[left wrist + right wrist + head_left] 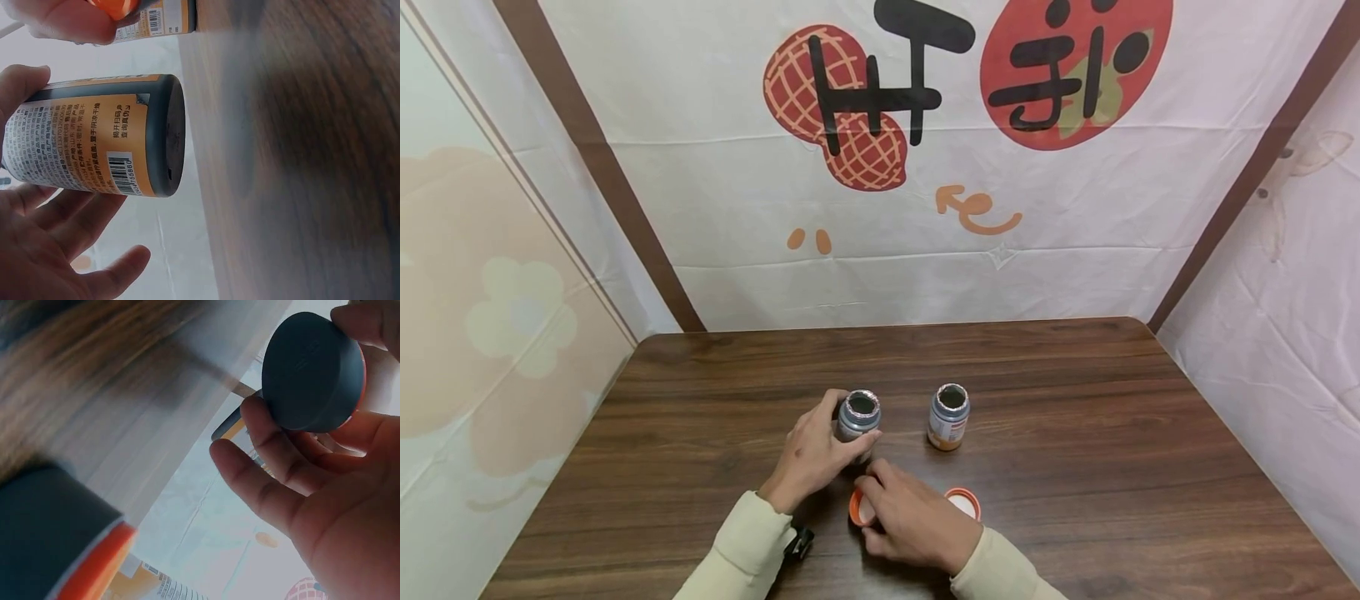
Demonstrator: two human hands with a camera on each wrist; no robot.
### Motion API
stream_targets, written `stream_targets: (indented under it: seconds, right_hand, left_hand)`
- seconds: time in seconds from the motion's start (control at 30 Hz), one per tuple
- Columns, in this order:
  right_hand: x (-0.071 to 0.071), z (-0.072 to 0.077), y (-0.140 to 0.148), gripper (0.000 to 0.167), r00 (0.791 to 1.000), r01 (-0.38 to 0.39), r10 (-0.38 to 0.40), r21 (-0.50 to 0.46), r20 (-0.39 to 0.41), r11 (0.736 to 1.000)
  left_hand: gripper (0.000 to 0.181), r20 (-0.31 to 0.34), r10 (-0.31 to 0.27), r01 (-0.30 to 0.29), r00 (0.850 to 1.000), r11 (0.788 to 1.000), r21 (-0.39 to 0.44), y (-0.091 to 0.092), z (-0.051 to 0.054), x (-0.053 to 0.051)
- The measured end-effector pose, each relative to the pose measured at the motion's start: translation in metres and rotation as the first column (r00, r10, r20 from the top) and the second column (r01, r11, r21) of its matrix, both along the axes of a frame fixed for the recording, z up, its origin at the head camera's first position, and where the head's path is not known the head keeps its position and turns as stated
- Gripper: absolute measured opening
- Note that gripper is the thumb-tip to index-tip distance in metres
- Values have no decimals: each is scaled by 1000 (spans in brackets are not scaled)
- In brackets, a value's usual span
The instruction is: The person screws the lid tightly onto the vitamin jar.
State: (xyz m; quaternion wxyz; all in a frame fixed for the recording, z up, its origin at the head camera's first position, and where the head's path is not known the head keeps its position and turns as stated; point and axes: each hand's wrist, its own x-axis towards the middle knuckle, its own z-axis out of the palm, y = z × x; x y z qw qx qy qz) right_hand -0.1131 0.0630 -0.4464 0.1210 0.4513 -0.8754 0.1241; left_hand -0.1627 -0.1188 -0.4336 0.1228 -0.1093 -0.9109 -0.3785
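My left hand (811, 454) grips a dark grey bottle (857, 425) with an orange and white label; its mouth is uncovered, with torn foil around the rim. Seen from the left wrist, the printed label and barcode of this bottle (94, 134) face the camera, and its dark underside shows, apparently raised off the tabletop. Just in front, my right hand (917, 517) pinches a round cap (861, 507) by its edge between thumb and fingers. The cap (312, 372) has a dark grey outside and an orange lining, and is held above the table.
A second uncapped bottle (949, 418) stands upright to the right of the gripped one. Another cap (964, 502) lies on the brown wooden table (1112, 467) with its white and orange inside facing up, partly behind my right hand. A printed cloth wall (910, 292) rises behind.
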Motion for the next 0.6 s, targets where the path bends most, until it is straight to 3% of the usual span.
stream_targets:
  seconds: [0.3, 0.6]
  right_hand:
    - [-3, 2, 5, 48, 1000, -11, 11, -58, -2, 998]
    - [-5, 5, 8, 50, 997, 7, -1, -85, 72, 996]
  left_hand:
    - [57, -22, -17, 17, 1000, 1000, 21, -4, 0, 1]
    - [57, -7, -35, 35, 999, 999, 38, -6, 2, 2]
